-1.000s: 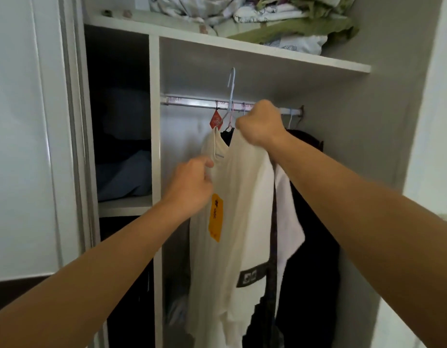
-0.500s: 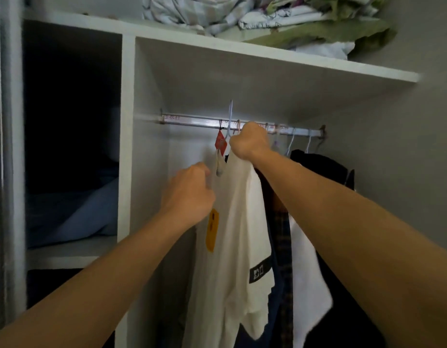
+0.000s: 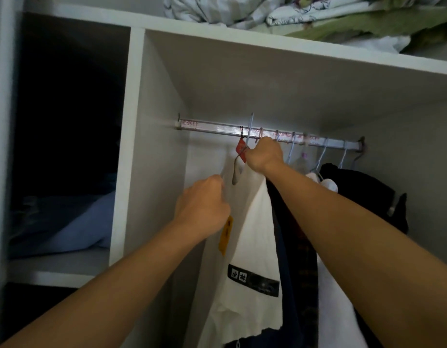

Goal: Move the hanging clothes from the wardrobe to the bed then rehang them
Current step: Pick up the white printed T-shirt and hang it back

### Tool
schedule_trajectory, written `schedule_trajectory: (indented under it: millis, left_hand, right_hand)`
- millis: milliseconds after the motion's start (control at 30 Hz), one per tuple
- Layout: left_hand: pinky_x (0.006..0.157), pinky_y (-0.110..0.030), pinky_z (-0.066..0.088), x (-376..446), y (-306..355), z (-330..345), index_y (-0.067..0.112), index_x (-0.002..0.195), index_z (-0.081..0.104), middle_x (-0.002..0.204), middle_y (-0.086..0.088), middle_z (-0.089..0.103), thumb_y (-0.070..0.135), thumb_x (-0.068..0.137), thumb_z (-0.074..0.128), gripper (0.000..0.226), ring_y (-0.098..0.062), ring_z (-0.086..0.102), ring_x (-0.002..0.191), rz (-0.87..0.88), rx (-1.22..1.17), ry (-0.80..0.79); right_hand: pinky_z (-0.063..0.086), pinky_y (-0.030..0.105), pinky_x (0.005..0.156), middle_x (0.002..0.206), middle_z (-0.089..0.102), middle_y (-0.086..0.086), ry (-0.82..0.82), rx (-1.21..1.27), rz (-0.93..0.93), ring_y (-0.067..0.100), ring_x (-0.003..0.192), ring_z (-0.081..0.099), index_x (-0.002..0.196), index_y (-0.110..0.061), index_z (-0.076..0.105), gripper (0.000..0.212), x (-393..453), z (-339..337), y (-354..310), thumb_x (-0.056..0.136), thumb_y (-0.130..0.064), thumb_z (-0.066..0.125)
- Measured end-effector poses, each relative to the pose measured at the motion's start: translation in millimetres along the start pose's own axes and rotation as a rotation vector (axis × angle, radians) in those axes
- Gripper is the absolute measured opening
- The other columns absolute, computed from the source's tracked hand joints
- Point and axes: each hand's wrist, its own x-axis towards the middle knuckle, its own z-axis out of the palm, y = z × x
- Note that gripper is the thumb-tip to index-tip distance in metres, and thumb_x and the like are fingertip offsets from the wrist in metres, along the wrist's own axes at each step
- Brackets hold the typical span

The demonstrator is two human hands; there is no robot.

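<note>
A white T-shirt (image 3: 252, 237) with a black patch and a yellow tag hangs on a thin wire hanger (image 3: 249, 131). The hanger's hook stands at the silver wardrobe rail (image 3: 210, 127), and whether it rests on the rail I cannot tell. My right hand (image 3: 264, 154) grips the hanger and the shirt's neck just under the rail. My left hand (image 3: 202, 204) holds the shirt's left shoulder, lower and to the left. A red tag (image 3: 241, 151) dangles beside my right hand. Dark and white clothes (image 3: 353, 187) hang on more hangers to the right.
A white shelf (image 3: 292, 54) caps the hanging bay, with crumpled bedding (image 3: 318, 13) piled on it. A white divider (image 3: 128, 146) separates a dark left bay holding folded blue fabric (image 3: 74, 227) on a lower shelf. The rail's left stretch is bare.
The view has closed in on the wardrobe and tilted up. The hanger's hook, once well above the rail, now stands lower at it. Both hands keep their hold on the shirt.
</note>
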Motion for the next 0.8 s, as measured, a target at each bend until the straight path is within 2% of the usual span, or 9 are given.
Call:
schedule_trajectory:
  millis: [100,167,267,400,567,633,700,800]
  left_hand:
    - [0.077,-0.035,0.051,1.3,-1.2,3.8,0.013,0.116,0.058,0.102,-0.004,0.064,0.009,0.091,0.052,0.026,-0.025,0.062,0.094,-0.013,0.015,-0.016]
    - [0.074,-0.033,0.05,0.8,-1.7,6.1,0.013,0.116,0.058,0.1,-0.004,0.065,0.008,0.092,0.052,0.025,-0.022,0.061,0.09,-0.005,0.011,-0.029]
    - [0.068,-0.029,0.045,-0.3,-1.3,7.0,0.014,0.116,0.057,0.097,-0.003,0.064,0.009,0.093,0.052,0.024,-0.017,0.056,0.081,0.009,0.013,-0.036]
    - [0.068,-0.031,0.047,-2.3,1.1,6.8,0.014,0.115,0.056,0.086,-0.001,0.062,0.01,0.092,0.052,0.024,-0.02,0.06,0.082,0.006,0.012,-0.036]
    - [0.07,-0.031,0.046,-4.8,-1.3,3.1,0.013,0.115,0.057,0.091,-0.002,0.062,0.013,0.092,0.053,0.023,-0.019,0.056,0.081,0.013,0.035,-0.039]
    - [0.07,-0.029,0.042,-4.7,-3.6,-0.6,0.013,0.115,0.057,0.091,0.0,0.058,0.013,0.093,0.053,0.023,-0.016,0.051,0.08,0.016,0.034,-0.046]
    - [0.07,-0.028,0.041,-3.7,-6.3,-4.4,0.013,0.115,0.057,0.089,0.001,0.054,0.014,0.093,0.053,0.022,-0.015,0.048,0.08,0.011,0.029,-0.061]
    - [0.074,-0.034,0.045,-4.9,-10.0,-9.8,0.014,0.108,0.058,0.083,0.003,0.05,0.013,0.09,0.055,0.018,-0.017,0.049,0.081,0.002,0.019,-0.087]
  right_hand:
    - [0.034,0.026,0.05,0.075,0.053,0.005,-0.021,-0.04,-0.003,0.021,0.069,0.054,0.064,-0.014,0.043,0.039,-1.9,0.4,4.6,0.093,-0.034,0.059]
    - [0.041,0.027,0.057,0.078,0.052,0.005,-0.041,-0.079,0.0,0.024,0.076,0.057,0.068,-0.013,0.045,0.029,-5.0,-1.9,6.5,0.09,-0.022,0.062]
    - [0.045,0.03,0.064,0.089,0.055,0.007,-0.07,-0.138,-0.013,0.027,0.087,0.061,0.086,-0.01,0.051,0.014,-10.7,-6.3,6.2,0.086,-0.019,0.062]
    - [0.044,0.03,0.064,0.089,0.055,0.006,-0.077,-0.227,-0.048,0.026,0.085,0.059,0.088,-0.011,0.051,0.014,-18.4,-9.2,5.2,0.084,-0.018,0.063]
    - [0.048,0.03,0.064,0.089,0.06,0.008,-0.197,-0.323,-0.087,0.025,0.083,0.063,0.091,-0.01,0.054,0.019,-24.7,-15.7,4.5,0.079,-0.013,0.068]
    - [0.051,0.028,0.06,0.081,0.064,0.005,-0.237,-0.292,-0.073,0.02,0.07,0.067,0.088,-0.008,0.057,0.016,-27.0,-20.4,4.8,0.08,-0.014,0.07]
    - [0.052,0.024,0.049,0.067,0.067,0.005,-0.25,-0.213,-0.05,0.015,0.047,0.065,0.081,-0.008,0.06,0.011,-30.2,-25.5,4.5,0.083,-0.013,0.069]
    - [0.048,0.022,0.04,0.063,0.065,0.009,-0.251,-0.133,-0.027,0.016,0.039,0.062,0.074,-0.006,0.058,0.013,-42.9,-37.1,2.4,0.084,-0.008,0.066]
